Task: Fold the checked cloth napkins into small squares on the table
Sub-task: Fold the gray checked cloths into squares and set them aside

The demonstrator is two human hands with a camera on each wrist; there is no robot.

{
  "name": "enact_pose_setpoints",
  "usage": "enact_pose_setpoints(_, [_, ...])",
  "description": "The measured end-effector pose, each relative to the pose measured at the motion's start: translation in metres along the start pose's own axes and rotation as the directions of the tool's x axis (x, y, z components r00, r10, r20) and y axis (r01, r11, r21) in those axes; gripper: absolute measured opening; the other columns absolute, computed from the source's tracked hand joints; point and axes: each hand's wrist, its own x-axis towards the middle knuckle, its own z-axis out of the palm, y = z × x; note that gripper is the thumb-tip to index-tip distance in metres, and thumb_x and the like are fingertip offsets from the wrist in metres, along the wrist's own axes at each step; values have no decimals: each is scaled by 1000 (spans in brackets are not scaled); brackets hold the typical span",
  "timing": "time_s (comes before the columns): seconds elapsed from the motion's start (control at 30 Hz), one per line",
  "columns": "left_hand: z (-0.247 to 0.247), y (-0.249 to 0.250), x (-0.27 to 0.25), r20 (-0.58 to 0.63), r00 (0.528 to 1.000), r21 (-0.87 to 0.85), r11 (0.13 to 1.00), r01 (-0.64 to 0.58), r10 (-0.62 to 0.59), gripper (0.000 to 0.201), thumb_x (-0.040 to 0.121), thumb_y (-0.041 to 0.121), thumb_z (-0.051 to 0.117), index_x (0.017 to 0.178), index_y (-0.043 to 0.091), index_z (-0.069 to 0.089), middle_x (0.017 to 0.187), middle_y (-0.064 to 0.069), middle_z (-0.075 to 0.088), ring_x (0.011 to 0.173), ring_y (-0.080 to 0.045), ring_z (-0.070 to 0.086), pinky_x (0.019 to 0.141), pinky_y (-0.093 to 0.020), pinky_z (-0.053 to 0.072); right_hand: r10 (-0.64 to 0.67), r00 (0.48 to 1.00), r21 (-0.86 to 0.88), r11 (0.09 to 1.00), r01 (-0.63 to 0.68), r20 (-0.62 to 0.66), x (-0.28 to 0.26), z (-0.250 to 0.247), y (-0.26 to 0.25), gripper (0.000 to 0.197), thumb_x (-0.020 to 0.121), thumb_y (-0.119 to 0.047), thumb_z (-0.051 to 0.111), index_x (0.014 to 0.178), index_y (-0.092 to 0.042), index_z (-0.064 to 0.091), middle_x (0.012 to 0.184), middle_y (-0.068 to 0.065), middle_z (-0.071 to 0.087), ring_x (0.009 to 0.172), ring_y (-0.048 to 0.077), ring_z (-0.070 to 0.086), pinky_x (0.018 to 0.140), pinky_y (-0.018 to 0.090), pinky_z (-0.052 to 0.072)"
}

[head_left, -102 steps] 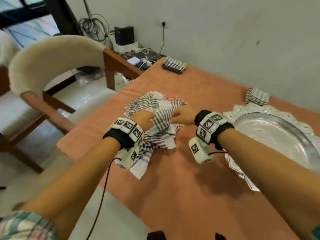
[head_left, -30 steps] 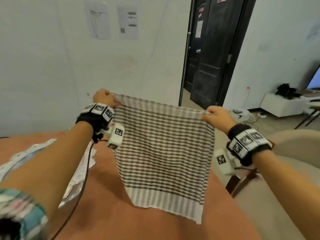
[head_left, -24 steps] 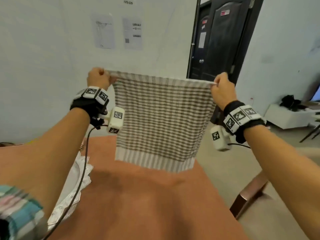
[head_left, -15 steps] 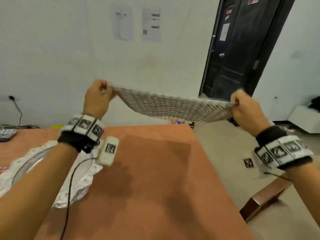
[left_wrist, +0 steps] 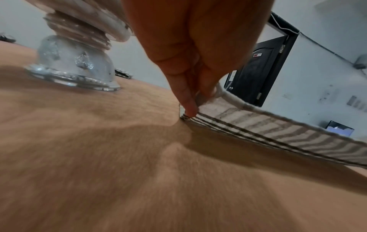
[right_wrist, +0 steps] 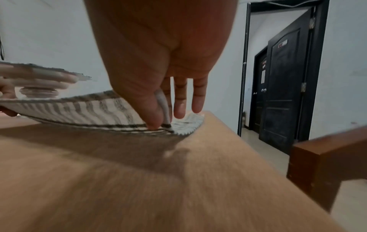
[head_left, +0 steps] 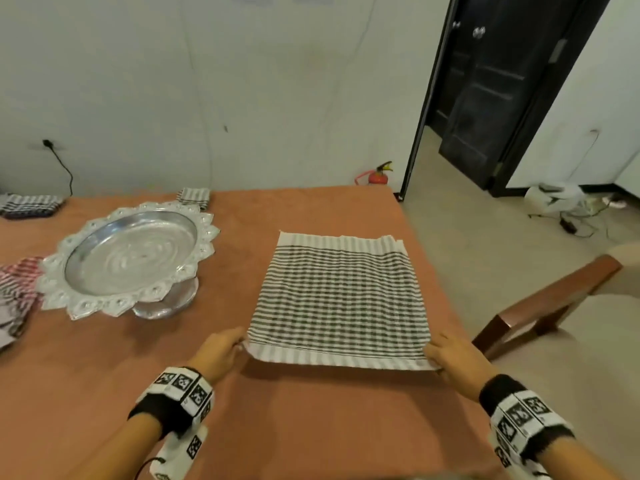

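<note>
While hands (head_left: 221, 351) pinch napkin (head_left: 339, 299), no legible writing

The desk (head_left: 311, 410) has an orange-brown cloth surface. On it lie an unfolded grey-and-white checked cloth napkin (head_left: 337, 299), an ornate silver pedestal tray (head_left: 131, 258), two folded checked napkins (head_left: 194, 195) and a crumpled red-striped cloth (head_left: 17, 282).

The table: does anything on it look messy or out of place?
Mostly tidy. The napkin lies spread flat, with only its near edge lifted, pinched by the left hand and right hand. The one untidy spot is a crumpled red-striped cloth at the table's left edge, beside the silver tray.
</note>
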Motion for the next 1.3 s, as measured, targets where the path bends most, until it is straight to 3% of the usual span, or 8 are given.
enact_pose_setpoints(0.17, [16, -7, -40, 122, 990, 75, 994, -77, 67, 24, 73, 23, 44, 77, 17, 67, 79, -8, 71, 76, -21, 64, 58, -12, 32, 19, 995, 94, 995, -28, 96, -41, 15, -14, 42, 42, 2, 77, 65, -27, 58, 71, -9, 61, 62, 16, 58, 53, 21, 29])
enact_pose_setpoints(0.27, [16, -8, -47, 183, 983, 240, 968, -72, 27, 24, 78, 9, 51, 94, 8, 69, 93, -9, 72, 87, -26, 65, 62, -22, 36, 32, 983, 138, 989, -58, 182, -46, 1, -23, 28, 72, -4, 60, 83, -29, 52, 95, -9, 56, 91, 15, 53, 67, 22, 28])
enact_pose_setpoints(0.47, [51, 52, -18, 149, 987, 434, 893, -117, 57, 54, 88, 0, 43, 141, 10, 36, 145, -9, 40, 134, -24, 37, 111, -33, 32, 135, 990, 404, 909, -103, -50, -5, -29, -94, 35, 85, 0, 46, 116, -11, 57, 124, 7, 55, 121, 26, 46, 99, 34, 37])
enact_pose_setpoints(0.57, [92, 97, 3, 285, 958, 436, 889, -140, 11, 56, 98, 15, 37, 148, 6, 12, 158, -10, 8, 146, -24, 9, 119, -34, 14, 141, 948, 369, 897, -244, 285, 27, -14, -146, 50, 97, -20, 39, 145, -15, 26, 156, 8, 16, 145, 28, 7, 117, 50, 12])
enact_pose_setpoints(0.7, [109, 78, -3, 387, 913, 505, 859, -91, -131, 67, 99, 42, 26, 149, 13, -9, 157, -3, -17, 146, -19, -12, 119, -39, 3, 87, 877, 317, 912, -261, 473, 20, 19, -142, 57, 99, -47, 22, 147, -38, -8, 156, -5, -21, 144, 26, -20, 112, 58, -7])
enact_pose_setpoints(0.93, [59, 27, -1, 198, 935, 650, 754, 98, -293, 57, 101, 33, 21, 149, 9, 3, 158, -7, -12, 146, -21, -9, 120, -42, 0, 455, 719, 184, 764, -618, 525, -23, 11, -62, 57, 100, -40, 20, 149, -32, -10, 157, 0, -19, 144, 31, -17, 115, 55, -5])
enact_pose_setpoints(1.1, [106, 95, 30, 440, 897, 445, 878, -174, -45, 59, 102, 29, 24, 149, 10, -6, 157, -6, -14, 146, -21, -9, 119, -40, 3, 209, 871, 296, 884, -363, 445, 66, 2, -116, 57, 100, -28, 28, 149, -33, 0, 159, 0, -13, 145, 31, -14, 114, 56, 1])
enact_pose_setpoints(1.3, [32, 16, 78, 341, 875, 535, 836, 122, -345, 57, 102, 29, 20, 149, 12, -7, 157, -4, -16, 146, -18, -10, 119, -43, 0, 300, 774, 308, 792, -528, 557, 79, 10, -59, 56, 98, -52, 19, 145, -44, -9, 155, -10, -22, 144, 24, -20, 113, 58, -5])
